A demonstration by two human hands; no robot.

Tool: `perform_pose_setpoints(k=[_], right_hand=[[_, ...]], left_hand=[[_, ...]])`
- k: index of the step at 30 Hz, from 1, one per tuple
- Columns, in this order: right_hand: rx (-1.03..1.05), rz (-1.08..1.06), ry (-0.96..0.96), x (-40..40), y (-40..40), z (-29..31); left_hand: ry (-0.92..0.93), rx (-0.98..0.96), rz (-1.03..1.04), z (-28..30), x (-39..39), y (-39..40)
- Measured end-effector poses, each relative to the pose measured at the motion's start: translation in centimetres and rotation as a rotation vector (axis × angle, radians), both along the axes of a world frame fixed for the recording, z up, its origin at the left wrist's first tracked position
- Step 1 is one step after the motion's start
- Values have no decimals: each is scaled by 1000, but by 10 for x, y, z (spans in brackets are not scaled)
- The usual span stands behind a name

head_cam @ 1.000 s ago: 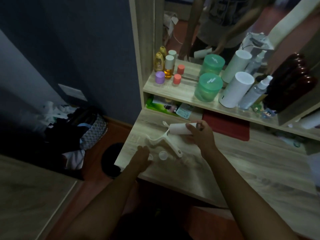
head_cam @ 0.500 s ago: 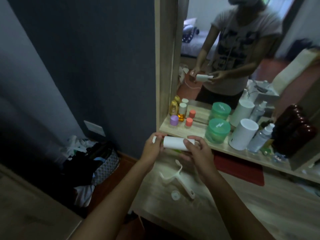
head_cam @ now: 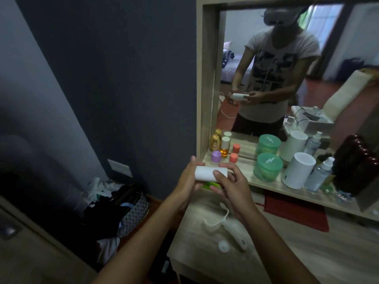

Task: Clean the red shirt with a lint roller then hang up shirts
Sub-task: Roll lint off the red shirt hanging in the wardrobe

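White lint roll (head_cam: 207, 173) sits crosswise between both hands, raised above the wooden bench (head_cam: 287, 255). The left hand (head_cam: 187, 184) grips its left end, fingers curled round it; the right hand (head_cam: 229, 184) pinches the right end with thumb and fingers. Below, the white roller handle (head_cam: 226, 226) lies flat on the bench with a small round cap (head_cam: 223, 246) just beside it. On the shelf (head_cam: 264, 184) behind stand a green tub (head_cam: 267, 167) and a white cylinder (head_cam: 297, 173)
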State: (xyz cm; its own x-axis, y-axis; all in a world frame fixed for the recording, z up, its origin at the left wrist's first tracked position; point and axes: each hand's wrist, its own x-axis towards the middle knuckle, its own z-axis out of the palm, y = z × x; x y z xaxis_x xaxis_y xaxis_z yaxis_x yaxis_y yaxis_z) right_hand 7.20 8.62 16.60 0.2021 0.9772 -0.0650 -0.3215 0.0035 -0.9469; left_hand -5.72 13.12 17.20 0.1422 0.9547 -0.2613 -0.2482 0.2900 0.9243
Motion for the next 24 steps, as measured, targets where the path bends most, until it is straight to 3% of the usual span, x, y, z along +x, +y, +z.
perform_pose_setpoints(k=[5,8,11,14,16,20,24], right_hand=[[-49,17,-23,-1,5,-2],[-195,-119,-130,3,6,-37],[-233,-134,-603,18,-11,-106],[-285,205,-1102,28,-32,-167],[-275,366,-1335,32,-40,-198],[-281,295,-1445,24,-50,-223],[-173,198,-1428,18,-53,-230]], left_hand=[[152,101,-78,-2,-12,3],[155,79,-15,-8,-13,4],[174,64,13,-17,-18,6],[157,38,8,-29,-24,6],[151,7,1,-41,-27,4],[146,-85,17,-61,-30,1],[132,-153,14,-67,-30,3]])
